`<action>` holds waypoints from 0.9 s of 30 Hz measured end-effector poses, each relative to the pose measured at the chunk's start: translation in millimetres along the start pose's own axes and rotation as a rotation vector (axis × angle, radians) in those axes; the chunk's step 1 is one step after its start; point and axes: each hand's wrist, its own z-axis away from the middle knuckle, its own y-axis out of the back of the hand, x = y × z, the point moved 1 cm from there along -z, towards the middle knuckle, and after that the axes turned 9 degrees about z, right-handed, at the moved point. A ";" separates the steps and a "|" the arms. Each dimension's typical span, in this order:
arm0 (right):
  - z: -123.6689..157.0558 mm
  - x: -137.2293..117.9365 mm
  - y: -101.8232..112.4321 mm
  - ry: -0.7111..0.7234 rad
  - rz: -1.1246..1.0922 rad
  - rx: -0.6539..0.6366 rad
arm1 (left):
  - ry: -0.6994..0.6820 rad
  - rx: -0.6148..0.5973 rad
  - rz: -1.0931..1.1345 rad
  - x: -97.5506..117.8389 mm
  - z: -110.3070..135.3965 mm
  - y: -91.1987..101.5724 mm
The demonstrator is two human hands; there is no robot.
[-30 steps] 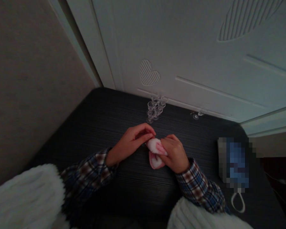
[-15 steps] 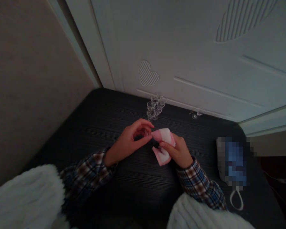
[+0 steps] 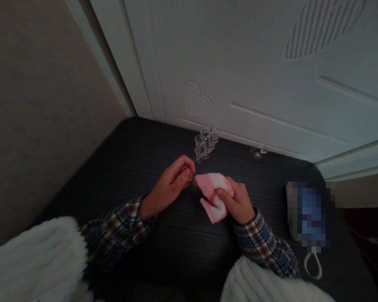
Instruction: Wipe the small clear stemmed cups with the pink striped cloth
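A small pink and white sock [image 3: 212,191] is held over the dark striped tabletop [image 3: 138,159]. My right hand [image 3: 236,203] is closed round the sock, thumb pressed on its middle. My left hand [image 3: 173,182] is curled in a pinch just left of the sock's pink end, fingertips together beside its edge; I cannot make out whether they grip anything. Both arms wear plaid sleeves with fluffy white cuffs.
A cluster of clear plastic hooks or rings [image 3: 205,144] lies by the white door [image 3: 255,75] behind my hands, with a couple more clear pieces [image 3: 258,153] to the right. A blurred blue and white object [image 3: 308,216] with a white loop [image 3: 313,266] sits at the right. A beige wall stands left.
The sock has been unrolled and turned, pink end now pointing left. My left hand has drawn back a little from it into a pinch; my right hand has shifted its grip lower.
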 end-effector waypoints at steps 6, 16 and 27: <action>3.6 16.2 7.1 -0.141 -0.084 0.329 | 0.080 -0.003 0.130 4.6 -6.5 0.0; -5.0 -3.3 5.3 -0.071 -0.116 0.427 | 0.171 -0.100 0.254 -4.8 -3.1 -6.1; -7.6 -10.7 11.6 -0.012 -0.011 0.436 | 0.158 -0.072 0.274 -2.6 -5.1 -6.6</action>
